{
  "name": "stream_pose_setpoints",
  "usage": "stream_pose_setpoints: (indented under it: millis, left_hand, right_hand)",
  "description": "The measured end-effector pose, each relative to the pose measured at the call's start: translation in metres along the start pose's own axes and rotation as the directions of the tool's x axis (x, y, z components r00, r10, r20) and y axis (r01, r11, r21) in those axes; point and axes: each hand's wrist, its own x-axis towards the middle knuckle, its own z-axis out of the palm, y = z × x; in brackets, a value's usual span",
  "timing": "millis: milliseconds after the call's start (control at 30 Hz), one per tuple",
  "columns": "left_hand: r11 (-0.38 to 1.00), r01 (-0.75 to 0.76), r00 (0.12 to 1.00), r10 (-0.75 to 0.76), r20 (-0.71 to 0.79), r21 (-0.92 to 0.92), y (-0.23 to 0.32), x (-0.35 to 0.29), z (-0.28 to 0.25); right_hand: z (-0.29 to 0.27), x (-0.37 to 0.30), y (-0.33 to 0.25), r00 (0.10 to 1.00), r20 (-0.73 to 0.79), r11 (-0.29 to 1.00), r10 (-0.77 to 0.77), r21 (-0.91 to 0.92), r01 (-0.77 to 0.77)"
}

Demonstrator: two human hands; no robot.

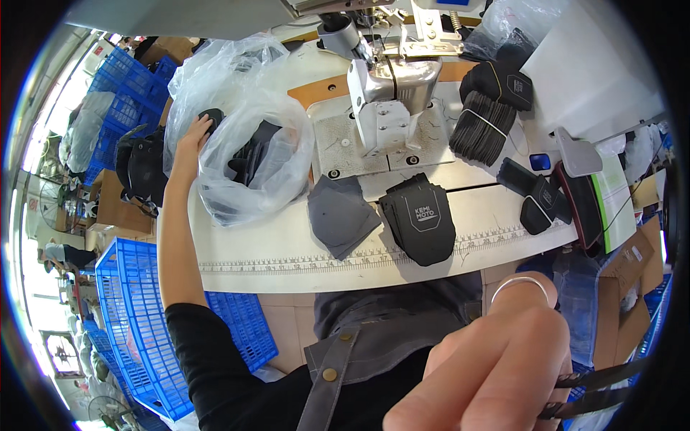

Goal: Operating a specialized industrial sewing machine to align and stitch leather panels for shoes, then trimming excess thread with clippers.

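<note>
My left hand [194,134] reaches out at the far left of the table. Its fingers are bent over a small black piece [213,116] beside a clear plastic bag [215,183], which holds dark flat pieces [255,152]. Close to the camera at the lower right is my right hand [489,366], its fingers curled and a bracelet on its wrist. What it holds, if anything, is hidden; two dark bands [600,381] run beside it. Before the sewing machine [395,93] lie a stack of plain grey pieces [341,215] and a stack of black printed pieces [420,219].
Banded bundles of black pieces [483,129] sit right of the machine, with smaller ones [539,201] nearer the edge. A measuring tape [316,264] follows the table's front edge. A blue crate [136,323] stands at lower left, a cardboard box [625,294] at right.
</note>
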Motion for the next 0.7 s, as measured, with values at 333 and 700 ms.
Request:
stream_pose_setpoints:
  millis: [333, 700]
  left_hand:
    - [0.953, -0.216, 0.919, 0.272, -0.285, 0.213, 0.003, 0.014, 0.011]
    - [0.98, -0.182, 0.977, 0.189, -0.094, 0.075, -0.027, 0.035, 0.017]
  right_hand:
    - [0.009, -0.017, -0.004, 0.975, -0.188, 0.978, 0.119, -0.146, -0.148]
    - [-0.016, -0.01, -0.04, 0.948, -0.079, 0.932, 0.309, -0.175, -0.318]
